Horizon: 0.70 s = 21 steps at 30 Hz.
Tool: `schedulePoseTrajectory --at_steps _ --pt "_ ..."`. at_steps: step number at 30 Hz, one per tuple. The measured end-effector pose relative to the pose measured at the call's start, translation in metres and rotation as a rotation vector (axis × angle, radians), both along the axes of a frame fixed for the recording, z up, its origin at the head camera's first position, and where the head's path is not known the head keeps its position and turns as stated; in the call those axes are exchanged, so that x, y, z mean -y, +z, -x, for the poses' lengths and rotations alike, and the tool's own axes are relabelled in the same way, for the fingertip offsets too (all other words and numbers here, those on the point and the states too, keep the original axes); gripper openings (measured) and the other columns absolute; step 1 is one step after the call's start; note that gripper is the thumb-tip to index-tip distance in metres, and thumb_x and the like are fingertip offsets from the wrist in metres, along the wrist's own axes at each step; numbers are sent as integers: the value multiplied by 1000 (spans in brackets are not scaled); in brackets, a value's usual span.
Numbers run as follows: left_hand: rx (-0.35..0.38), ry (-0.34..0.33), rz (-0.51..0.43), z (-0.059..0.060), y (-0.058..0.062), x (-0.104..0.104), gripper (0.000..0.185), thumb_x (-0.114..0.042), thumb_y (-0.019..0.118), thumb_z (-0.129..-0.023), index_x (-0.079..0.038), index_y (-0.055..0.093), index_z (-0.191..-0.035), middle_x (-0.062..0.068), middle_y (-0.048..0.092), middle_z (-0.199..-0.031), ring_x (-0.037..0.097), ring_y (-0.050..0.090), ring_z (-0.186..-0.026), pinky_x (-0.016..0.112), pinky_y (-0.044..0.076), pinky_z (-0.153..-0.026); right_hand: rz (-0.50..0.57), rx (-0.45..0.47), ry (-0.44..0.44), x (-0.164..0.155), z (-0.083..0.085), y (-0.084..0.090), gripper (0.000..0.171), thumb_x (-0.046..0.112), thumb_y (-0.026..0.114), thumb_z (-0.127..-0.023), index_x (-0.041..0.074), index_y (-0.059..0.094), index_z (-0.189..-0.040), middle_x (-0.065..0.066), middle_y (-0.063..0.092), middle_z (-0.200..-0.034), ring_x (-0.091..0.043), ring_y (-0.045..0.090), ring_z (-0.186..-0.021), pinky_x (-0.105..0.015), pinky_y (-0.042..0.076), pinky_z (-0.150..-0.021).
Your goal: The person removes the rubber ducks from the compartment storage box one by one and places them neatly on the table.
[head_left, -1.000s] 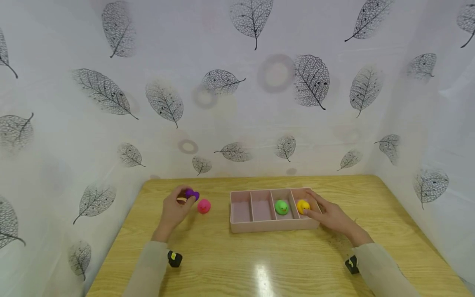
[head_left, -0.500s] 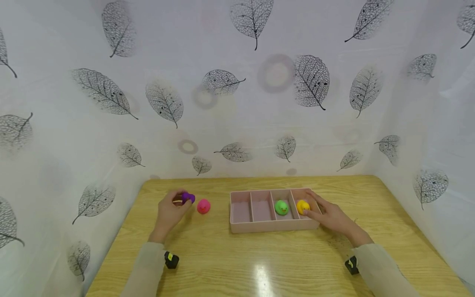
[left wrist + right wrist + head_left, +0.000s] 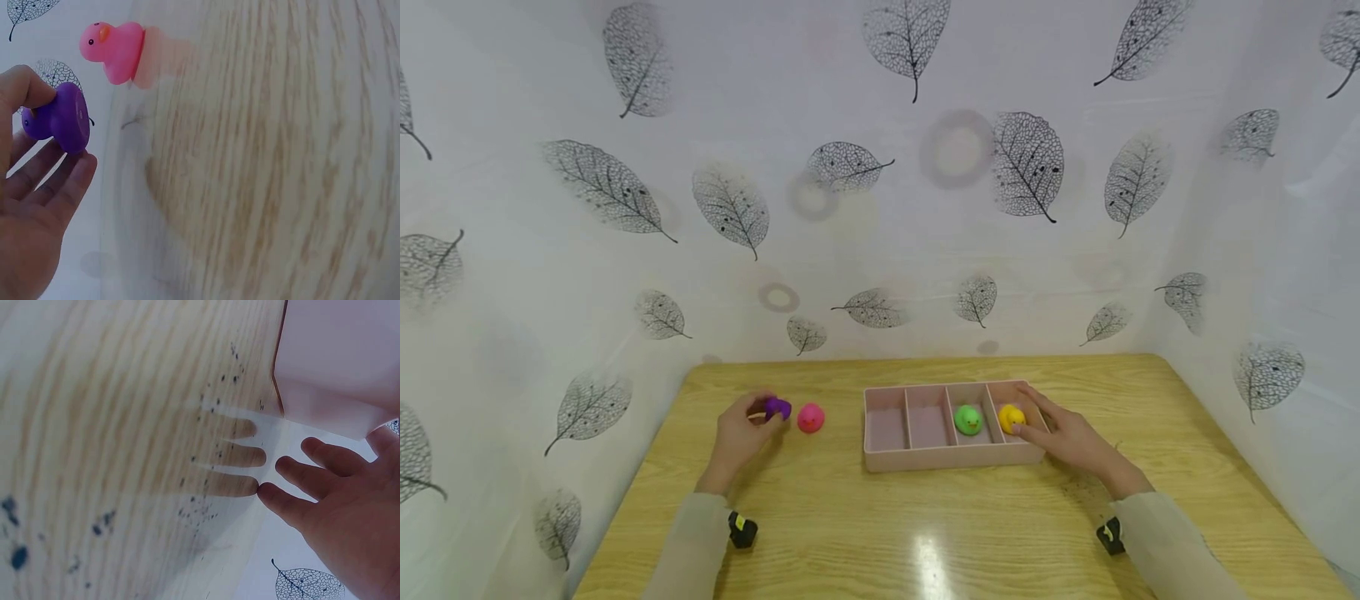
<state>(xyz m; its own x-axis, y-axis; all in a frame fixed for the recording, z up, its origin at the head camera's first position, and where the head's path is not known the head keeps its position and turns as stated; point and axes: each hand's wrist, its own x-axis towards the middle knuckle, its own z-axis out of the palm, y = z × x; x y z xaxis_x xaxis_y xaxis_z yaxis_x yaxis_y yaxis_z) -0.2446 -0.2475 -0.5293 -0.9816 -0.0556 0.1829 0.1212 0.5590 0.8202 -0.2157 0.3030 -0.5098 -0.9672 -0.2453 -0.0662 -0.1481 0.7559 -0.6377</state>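
Note:
My left hand [image 3: 739,435] pinches a purple rubber duck [image 3: 70,119] between thumb and fingers, with the duck tilted on its side in the left wrist view. Just right of it, a pink rubber duck [image 3: 810,418] stands on the table. My right hand [image 3: 1073,439] rests at the right end of a pale pink divided box [image 3: 917,459]. Its thumb overlaps the yellow rubber duck [image 3: 1011,417] in the rightmost compartment, and its index finger lies along the back rim. The other fingers [image 3: 312,478] are spread loosely outside the box. A green rubber duck [image 3: 968,420] sits one compartment further left.
The box's two left compartments [image 3: 887,427] show bare floors. Around the back and sides of the wooden table [image 3: 835,533] hangs a white sheet [image 3: 880,242] with a leaf print. A black wrist device [image 3: 742,531] shows beside the left sleeve, another [image 3: 1109,536] beside the right.
My left hand has moved a little left and toward me, lowering the purple duck beside the pink one. The right hand and the box have stayed in place.

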Motion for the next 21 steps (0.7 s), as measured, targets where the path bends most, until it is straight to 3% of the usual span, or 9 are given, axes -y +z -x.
schedulePoseTrajectory --at_steps 7,13,21 --pt "11 -25 63 1 -3 2 43 -8 78 -92 3 67 -132 24 71 -127 36 69 -115 39 61 -94 7 -2 2 0 -1 0 84 56 60 -103 25 20 -170 -30 32 -167 -61 47 -138 -76 46 -103" --pt "26 -42 52 -2 -6 3 43 -1 75 -93 6 65 -134 27 64 -132 41 66 -120 48 59 -102 12 4 4 -1 -1 0 85 56 61 -103 25 19 -170 -30 32 -167 -61 47 -139 -76 47 -103" --pt "57 -49 25 -6 -4 1 46 2 72 -93 7 62 -138 28 63 -137 43 63 -126 48 57 -105 17 -8 12 -1 -1 -1 84 54 61 -103 24 20 -170 -31 33 -166 -61 48 -138 -75 47 -103"
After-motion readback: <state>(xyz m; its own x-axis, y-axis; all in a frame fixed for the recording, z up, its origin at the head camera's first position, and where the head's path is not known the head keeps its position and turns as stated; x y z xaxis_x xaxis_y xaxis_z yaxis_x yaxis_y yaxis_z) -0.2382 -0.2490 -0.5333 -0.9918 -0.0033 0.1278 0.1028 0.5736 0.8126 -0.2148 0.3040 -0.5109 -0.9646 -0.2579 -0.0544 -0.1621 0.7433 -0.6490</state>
